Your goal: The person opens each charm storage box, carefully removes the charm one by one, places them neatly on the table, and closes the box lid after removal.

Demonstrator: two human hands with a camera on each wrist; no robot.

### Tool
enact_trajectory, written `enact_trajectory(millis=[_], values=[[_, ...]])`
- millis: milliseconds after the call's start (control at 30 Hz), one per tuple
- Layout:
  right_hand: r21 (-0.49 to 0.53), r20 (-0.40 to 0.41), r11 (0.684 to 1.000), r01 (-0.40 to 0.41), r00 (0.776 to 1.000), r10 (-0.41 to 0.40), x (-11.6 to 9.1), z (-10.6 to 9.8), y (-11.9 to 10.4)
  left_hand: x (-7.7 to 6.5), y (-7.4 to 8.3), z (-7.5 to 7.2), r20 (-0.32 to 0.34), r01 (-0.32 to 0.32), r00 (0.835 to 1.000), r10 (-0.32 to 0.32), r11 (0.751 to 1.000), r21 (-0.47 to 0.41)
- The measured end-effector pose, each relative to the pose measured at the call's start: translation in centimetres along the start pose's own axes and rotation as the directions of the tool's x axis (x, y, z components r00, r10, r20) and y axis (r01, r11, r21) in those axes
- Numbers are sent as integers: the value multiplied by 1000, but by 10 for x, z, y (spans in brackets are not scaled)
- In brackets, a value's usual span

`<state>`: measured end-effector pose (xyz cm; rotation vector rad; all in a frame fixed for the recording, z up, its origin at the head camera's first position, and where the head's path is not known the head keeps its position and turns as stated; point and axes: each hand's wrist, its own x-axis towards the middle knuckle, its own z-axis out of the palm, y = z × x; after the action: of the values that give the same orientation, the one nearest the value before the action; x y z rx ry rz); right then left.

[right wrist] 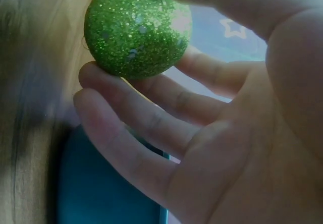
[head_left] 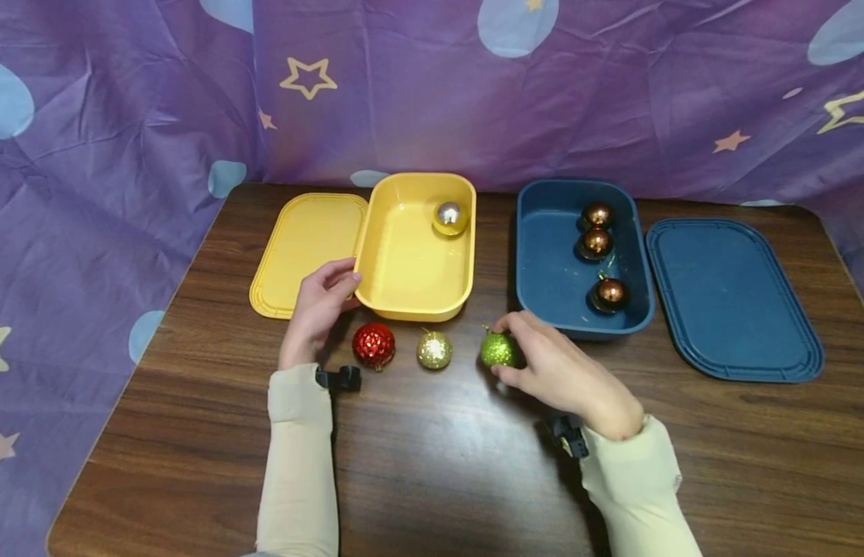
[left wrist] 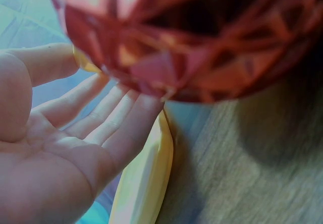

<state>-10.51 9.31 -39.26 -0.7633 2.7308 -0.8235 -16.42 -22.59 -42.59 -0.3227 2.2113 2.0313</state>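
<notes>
My right hand (head_left: 553,363) holds a glittery green bauble (head_left: 497,350) between thumb and fingers, just in front of the blue container. In the right wrist view the same green bauble (right wrist: 136,30) sits at the fingertips. At the near left corner of the yellow container (head_left: 414,313), my left hand (head_left: 322,305) pinches the rim with thumb and fingers. A faceted red bauble (head_left: 373,345) lies on the table beside that hand and covers its fingertips in the left wrist view. Between the red and green baubles is a gold glitter bauble (head_left: 435,350).
A silver bauble (head_left: 450,218) lies inside the yellow container. In the blue container (head_left: 553,263) are three bronze baubles (head_left: 595,244). A yellow lid (head_left: 302,247) lies on the left, a blue lid (head_left: 734,302) on the right. A purple curtain (head_left: 404,93) hangs behind the table.
</notes>
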Motion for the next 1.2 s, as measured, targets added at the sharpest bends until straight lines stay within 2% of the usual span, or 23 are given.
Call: enact_trajectory(millis=[1200], values=[[-48,65,996,-72,995,75,1,4,1,1,-1,1,-3,0,1000,0,1000,-1]])
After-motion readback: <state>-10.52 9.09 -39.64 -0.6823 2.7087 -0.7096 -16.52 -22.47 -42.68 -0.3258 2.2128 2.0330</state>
